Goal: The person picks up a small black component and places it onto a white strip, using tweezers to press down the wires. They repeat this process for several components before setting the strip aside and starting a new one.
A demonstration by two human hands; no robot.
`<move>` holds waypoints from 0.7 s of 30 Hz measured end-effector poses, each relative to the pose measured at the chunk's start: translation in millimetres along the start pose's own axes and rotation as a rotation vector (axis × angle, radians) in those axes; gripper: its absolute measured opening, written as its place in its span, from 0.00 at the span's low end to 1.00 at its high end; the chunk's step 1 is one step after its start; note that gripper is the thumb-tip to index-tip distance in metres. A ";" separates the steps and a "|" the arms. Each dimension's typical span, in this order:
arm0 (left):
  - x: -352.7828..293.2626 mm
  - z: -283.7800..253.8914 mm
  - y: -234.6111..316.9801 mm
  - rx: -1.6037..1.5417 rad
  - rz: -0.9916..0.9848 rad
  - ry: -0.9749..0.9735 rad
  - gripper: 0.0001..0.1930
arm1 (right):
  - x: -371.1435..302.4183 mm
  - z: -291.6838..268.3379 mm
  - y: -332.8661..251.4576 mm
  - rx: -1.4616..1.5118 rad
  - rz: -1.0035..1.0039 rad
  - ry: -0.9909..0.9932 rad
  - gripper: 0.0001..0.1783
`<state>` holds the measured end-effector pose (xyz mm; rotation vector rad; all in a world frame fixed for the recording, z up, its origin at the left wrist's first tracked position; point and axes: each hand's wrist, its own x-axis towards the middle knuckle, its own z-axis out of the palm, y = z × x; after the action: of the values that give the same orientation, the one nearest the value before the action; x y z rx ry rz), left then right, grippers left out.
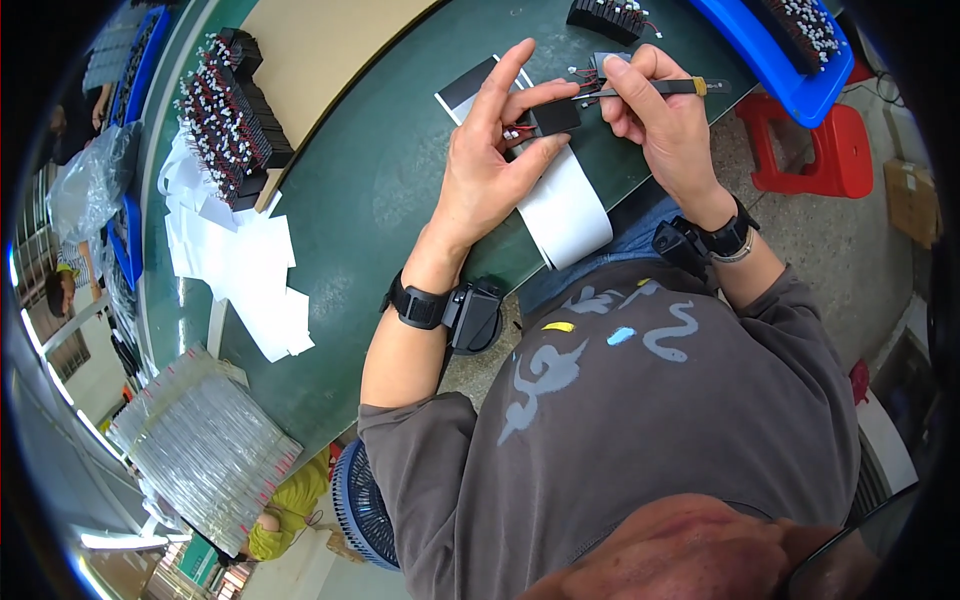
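A small black rectangular block (556, 116) with thin red wires and white plugs sits between the thumb and fingers of my left hand (485, 160). The index finger of that hand points up and away from it. My right hand (665, 115) grips dark tweezers (690, 87) with a tan band, their tip reaching over the block's far edge. Close to the right fingertips is another dark block with wires (592, 72), partly hidden. Under both hands lies a white strip of backing paper (565, 205), curling over the table edge, with a black piece (466, 85) at its far end.
The green table (350, 200) carries loose white paper sheets (235, 265) and rows of wired black blocks (235, 120) at left, more blocks (608, 18) at the back. A blue tray (790, 90), a red stool (815, 150) and a blue fan (362, 505) stand around it.
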<state>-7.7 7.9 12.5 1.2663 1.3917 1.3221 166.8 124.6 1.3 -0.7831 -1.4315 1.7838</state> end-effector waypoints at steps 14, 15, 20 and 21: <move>-0.4 -0.3 -1.8 -0.004 0.015 0.014 0.43 | -5.7 9.1 -2.9 0.055 -0.087 0.006 0.15; -0.2 -0.8 -0.7 0.005 0.012 0.011 0.43 | -5.8 9.2 -3.0 0.055 -0.087 0.006 0.15; -0.5 -0.3 -3.1 -0.028 -0.009 0.029 0.45 | -5.9 9.7 -2.1 0.089 -0.087 0.033 0.14; -0.4 -0.3 -2.7 -0.029 -0.008 0.028 0.45 | -5.9 9.5 -2.0 0.078 -0.088 0.026 0.14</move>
<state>-8.3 7.6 9.9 1.2259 1.3915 1.3543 162.7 114.8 5.4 -0.6905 -1.3509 1.7451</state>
